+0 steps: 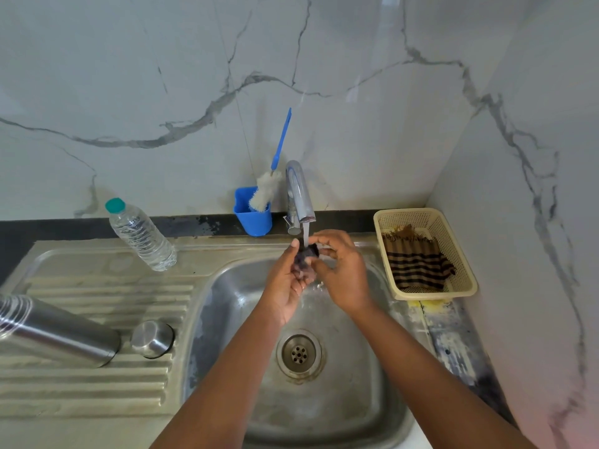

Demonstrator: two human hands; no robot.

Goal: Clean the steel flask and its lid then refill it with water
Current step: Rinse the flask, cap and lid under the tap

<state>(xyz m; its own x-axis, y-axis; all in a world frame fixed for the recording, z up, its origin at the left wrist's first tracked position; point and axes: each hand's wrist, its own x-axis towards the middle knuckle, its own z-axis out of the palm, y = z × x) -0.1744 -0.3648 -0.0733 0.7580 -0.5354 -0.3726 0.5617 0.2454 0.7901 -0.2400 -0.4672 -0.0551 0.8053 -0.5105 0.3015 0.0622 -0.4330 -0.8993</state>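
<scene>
The steel flask [55,332] stands on the ribbed drainboard at the left edge. Its steel cup lid [151,338] sits upside down beside it. Over the sink, my left hand [287,283] and my right hand [343,270] together hold a small dark stopper [309,251] under the running tap [299,196]. Fingers of both hands curl around the stopper. Water streams over it into the basin.
A clear plastic water bottle [141,236] with a green cap stands at the back of the drainboard. A blue cup [252,213] holds a bottle brush [270,186]. A cream basket [453,254] with a striped cloth sits at the right. The sink basin [356,367] has a central drain.
</scene>
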